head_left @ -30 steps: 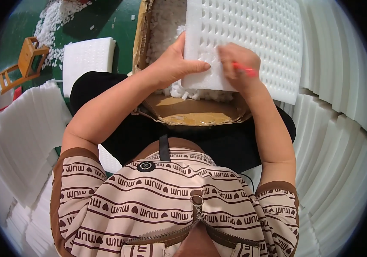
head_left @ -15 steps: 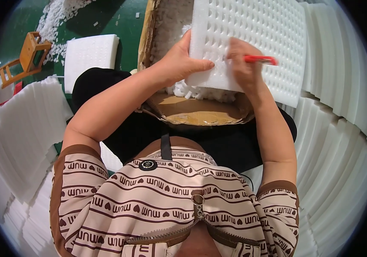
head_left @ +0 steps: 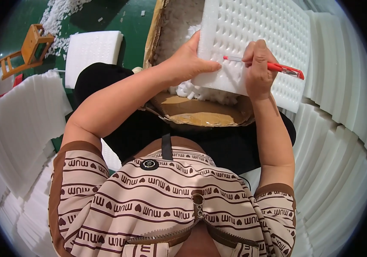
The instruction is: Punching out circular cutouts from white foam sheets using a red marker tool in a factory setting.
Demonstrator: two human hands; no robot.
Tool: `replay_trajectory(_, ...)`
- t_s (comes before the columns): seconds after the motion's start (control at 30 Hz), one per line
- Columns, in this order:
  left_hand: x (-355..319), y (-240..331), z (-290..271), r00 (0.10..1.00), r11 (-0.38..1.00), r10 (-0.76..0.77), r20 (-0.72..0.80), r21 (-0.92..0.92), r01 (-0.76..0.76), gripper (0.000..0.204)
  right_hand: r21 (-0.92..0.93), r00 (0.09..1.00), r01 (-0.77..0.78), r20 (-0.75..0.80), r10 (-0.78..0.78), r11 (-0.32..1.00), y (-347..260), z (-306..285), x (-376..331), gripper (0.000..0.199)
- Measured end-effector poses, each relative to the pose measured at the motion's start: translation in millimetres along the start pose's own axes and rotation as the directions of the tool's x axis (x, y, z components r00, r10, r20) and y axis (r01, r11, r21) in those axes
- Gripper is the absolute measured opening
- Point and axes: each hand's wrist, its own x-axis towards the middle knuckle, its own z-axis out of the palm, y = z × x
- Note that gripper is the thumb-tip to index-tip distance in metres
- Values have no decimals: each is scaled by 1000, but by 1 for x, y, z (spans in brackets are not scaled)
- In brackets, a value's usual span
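Note:
A white foam sheet [head_left: 230, 34] with rows of small slots leans over a cardboard box [head_left: 196, 110]. Gripping the sheet's left edge is my left hand [head_left: 192, 62], its thumb on the upper face and the other fingers hidden behind. My right hand [head_left: 260, 64] pinches a red pen [head_left: 284, 69] above the sheet. The pen lies nearly level, and its clear tip points left toward my left thumb. Small white foam bits [head_left: 207, 93] fill part of the box beneath the sheet.
Tall stacks of white foam sheets [head_left: 337, 68] stand on the right, with more foam sheets [head_left: 25, 124] on the left. Another slotted foam block [head_left: 92, 53] rests on the green floor [head_left: 136, 30]. A small wooden chair [head_left: 31, 49] and scattered foam scraps [head_left: 61, 19] are at the far left.
My right hand, blurred before, has shifted right and turned, so the pen's tip now shows. My left hand keeps its grip on the sheet. The whole view has shifted slightly.

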Motion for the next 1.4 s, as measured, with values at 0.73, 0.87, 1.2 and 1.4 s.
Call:
replay_trajectory(0.73, 4, 8, -4, 999, 981, 46, 16, 188, -49, 71, -17, 990, -84, 110, 85, 996, -3, 20, 10, 23)
replay_trajectory(0.87, 5, 7, 2, 995, 963, 102, 22, 247, -104, 59, -166, 990, 39, 141, -16, 985, 1, 15, 4, 24)
replay_trajectory(1.2, 1, 6, 3, 994, 978, 104, 33, 180, -108, 57, 86, 995, -75, 73, 69, 993, -13, 9, 5, 22)
replay_trajectory(1.4, 2, 2, -2, 1000, 981, 17, 4, 191, -18, 58, 35, 990, -144, 18, 143, 989, -11, -1, -3, 20)
